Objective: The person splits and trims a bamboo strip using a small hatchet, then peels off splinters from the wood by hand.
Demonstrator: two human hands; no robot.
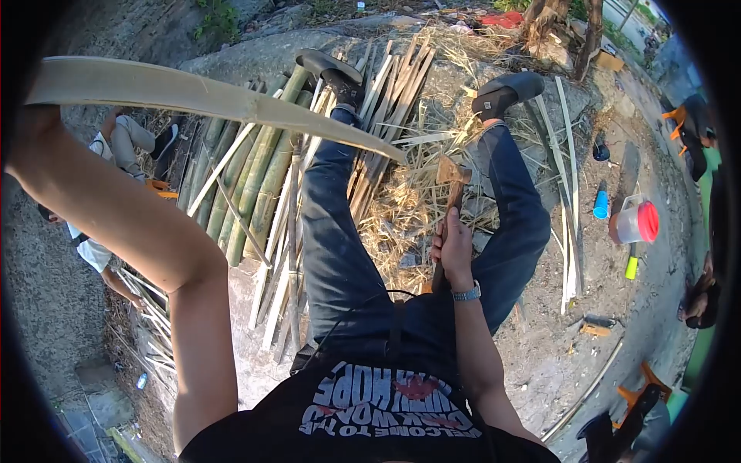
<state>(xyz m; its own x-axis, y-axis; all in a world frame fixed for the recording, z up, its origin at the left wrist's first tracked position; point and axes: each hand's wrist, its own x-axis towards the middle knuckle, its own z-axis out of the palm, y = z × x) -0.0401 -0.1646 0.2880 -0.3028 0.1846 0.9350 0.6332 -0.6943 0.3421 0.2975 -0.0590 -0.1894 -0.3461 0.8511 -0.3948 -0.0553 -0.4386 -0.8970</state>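
Observation:
My right hand (454, 241) is closed around the wooden handle of a hatchet (451, 171). Its rusty head points away from me, between my knees, above a heap of pale shavings (397, 224). A long, split bamboo strip (193, 99) rises close to the camera at the upper left and tapers to a tip near the hatchet head. My left hand (29, 127), at the left edge, holds the strip's near end up; its fingers are mostly hidden behind the strip and by the dark rim of the view.
Green bamboo poles (258, 185) and split strips (394, 92) lie left of and between my legs. Right of me are more strips (570, 193), a blue cup (600, 204) and a red-lidded jug (637, 222). People sit nearby, one at left (93, 251), others along the right edge.

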